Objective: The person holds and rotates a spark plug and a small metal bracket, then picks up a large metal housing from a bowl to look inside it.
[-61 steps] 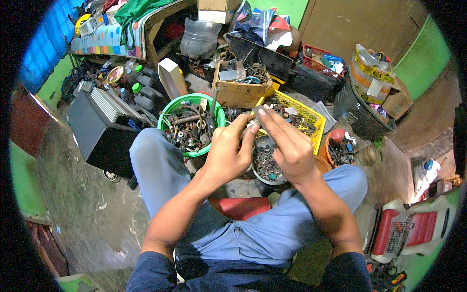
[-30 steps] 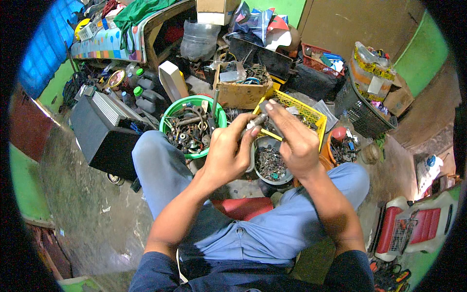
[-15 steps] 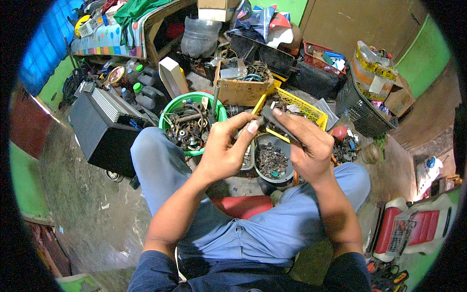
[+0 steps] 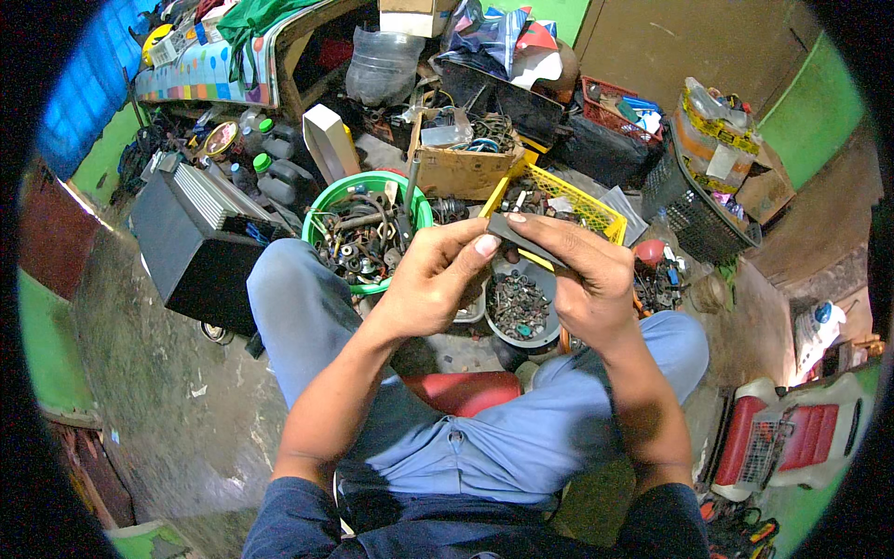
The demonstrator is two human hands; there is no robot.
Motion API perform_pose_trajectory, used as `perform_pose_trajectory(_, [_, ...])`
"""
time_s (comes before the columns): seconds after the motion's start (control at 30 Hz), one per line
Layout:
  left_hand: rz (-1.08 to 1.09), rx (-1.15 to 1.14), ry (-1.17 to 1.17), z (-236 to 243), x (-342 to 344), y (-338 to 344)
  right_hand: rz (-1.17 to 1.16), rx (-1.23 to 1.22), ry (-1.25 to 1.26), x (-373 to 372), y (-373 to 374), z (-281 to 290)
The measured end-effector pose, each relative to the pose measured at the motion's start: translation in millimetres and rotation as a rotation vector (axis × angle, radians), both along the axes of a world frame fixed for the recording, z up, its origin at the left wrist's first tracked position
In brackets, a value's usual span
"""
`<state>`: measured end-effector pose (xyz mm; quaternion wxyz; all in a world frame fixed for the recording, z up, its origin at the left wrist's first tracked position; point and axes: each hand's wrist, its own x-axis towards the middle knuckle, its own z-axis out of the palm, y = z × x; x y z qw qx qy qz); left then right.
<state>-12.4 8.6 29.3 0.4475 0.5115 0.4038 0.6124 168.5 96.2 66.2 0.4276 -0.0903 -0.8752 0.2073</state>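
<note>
Cluttered parts/repair workshop, looks set up in a home-type room. Evidence: green tub [image 4: 426, 214] full of mixed metal parts, grey bowl [image 4: 534, 343] of small hardware, yellow crate [image 4: 573, 191] with more parts, cardboard box [image 4: 458, 177] of cables, all on stained bare floor [image 4: 177, 401]. Domestic side: green-painted wall [image 4: 815, 102], blue curtain [image 4: 84, 84], table with dotted cover [image 4: 200, 86].
</note>
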Motion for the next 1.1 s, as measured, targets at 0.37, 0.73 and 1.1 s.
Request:
perform_pose_trajectory(0.37, [0.017, 0.049, 0.17, 3.0, -6.4, 1.5, 0.055, -0.266, -0.044, 7.8, -1.9, 4.3])
perform_pose_trajectory(0.73, [0.036, 0.074, 0.185, 8.3, -7.6, 0.9, 0.097, -0.411, -0.071, 8.7, -0.5, 4.4])
perform_pose_trajectory(1.1, [0.167, 0.138, 0.18, 3.0, -3.3, 9.0, 0.054, -0.315, -0.079, 7.4, -0.8, -0.3])
